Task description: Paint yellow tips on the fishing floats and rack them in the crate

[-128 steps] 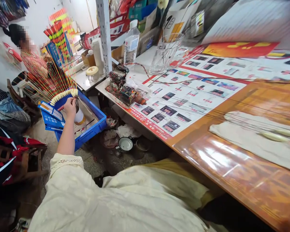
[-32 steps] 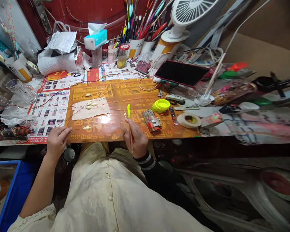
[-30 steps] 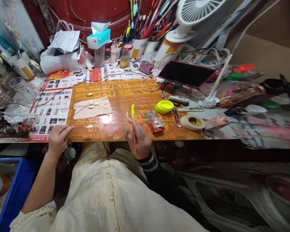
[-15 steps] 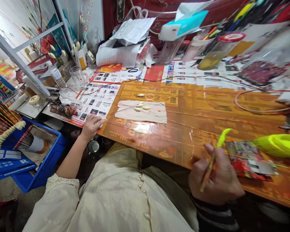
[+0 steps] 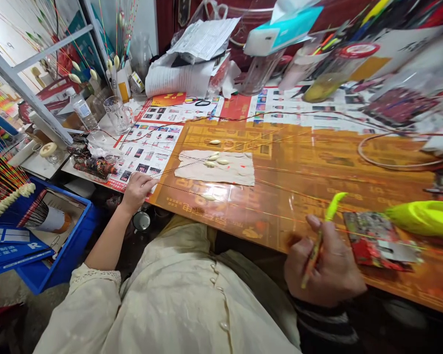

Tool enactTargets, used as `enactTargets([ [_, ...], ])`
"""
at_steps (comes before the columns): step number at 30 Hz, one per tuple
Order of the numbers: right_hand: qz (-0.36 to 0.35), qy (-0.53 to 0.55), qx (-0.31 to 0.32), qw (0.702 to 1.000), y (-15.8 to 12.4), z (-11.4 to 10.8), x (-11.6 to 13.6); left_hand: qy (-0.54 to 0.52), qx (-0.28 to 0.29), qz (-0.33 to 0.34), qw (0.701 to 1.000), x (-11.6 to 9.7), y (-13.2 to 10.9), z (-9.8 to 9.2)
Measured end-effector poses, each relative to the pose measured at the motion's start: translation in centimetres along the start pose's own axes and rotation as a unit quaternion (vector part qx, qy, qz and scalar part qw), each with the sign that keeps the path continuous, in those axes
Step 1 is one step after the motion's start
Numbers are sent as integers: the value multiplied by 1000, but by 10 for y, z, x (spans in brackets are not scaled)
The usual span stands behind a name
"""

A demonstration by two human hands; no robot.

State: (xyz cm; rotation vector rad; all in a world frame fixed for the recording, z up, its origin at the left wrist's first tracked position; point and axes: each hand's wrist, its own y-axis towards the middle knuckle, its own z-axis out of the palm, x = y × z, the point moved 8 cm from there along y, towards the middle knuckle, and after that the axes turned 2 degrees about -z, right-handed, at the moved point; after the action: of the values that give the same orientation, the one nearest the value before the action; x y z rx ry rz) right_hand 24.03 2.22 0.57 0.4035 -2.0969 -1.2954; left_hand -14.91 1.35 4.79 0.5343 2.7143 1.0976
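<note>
My left hand (image 5: pixel 137 192) is at the table's left front edge, fingers pinched on the dark thin stem of a fishing float (image 5: pixel 209 197). Its pale oval body hangs over the table, and its thin coloured tip stretches right toward my other hand. My right hand (image 5: pixel 327 260), slightly blurred, grips a slim paintbrush (image 5: pixel 315 253) whose tip is coated in bright yellow-green. That tip is close to the float's thin end; contact cannot be made out. Several more pale floats (image 5: pixel 222 162) lie on and beside a beige cloth (image 5: pixel 192 172) in the middle.
Right of my hand are a stained card (image 5: pixel 376 241) and a yellow-green container (image 5: pixel 428 216). A glass mug (image 5: pixel 116 115), papers (image 5: pixel 184 78), a tissue box (image 5: pixel 284 32) and a red-lidded jar (image 5: pixel 327 73) stand behind. A blue crate (image 5: pixel 84 216) is at lower left.
The view has shifted slightly. My right hand with the paintbrush has moved a little to the left. My left hand keeps its pinch on the float's stem.
</note>
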Motion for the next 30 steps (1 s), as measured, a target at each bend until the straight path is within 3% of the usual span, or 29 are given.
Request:
enactTargets([
  [7, -23, 12, 8, 1000, 5, -2, 10, -16, 13, -48, 999, 18, 2, -6],
  [13, -5, 11, 41, 999, 16, 6, 12, 22, -14, 31, 999, 17, 14, -7],
  [16, -4, 18, 26, 999, 20, 8, 6, 29, -8, 60, 998, -10, 30, 9],
  [23, 4, 23, 45, 999, 19, 13, -1, -13, -14, 155, 988, -110, 69, 51],
  [26, 13, 26, 49, 998, 19, 11, -1, -24, -18, 170, 985, -128, 77, 60],
  [30, 20, 33, 48, 998, 18, 9, -2, -42, -21, 155, 987, -129, 78, 63],
])
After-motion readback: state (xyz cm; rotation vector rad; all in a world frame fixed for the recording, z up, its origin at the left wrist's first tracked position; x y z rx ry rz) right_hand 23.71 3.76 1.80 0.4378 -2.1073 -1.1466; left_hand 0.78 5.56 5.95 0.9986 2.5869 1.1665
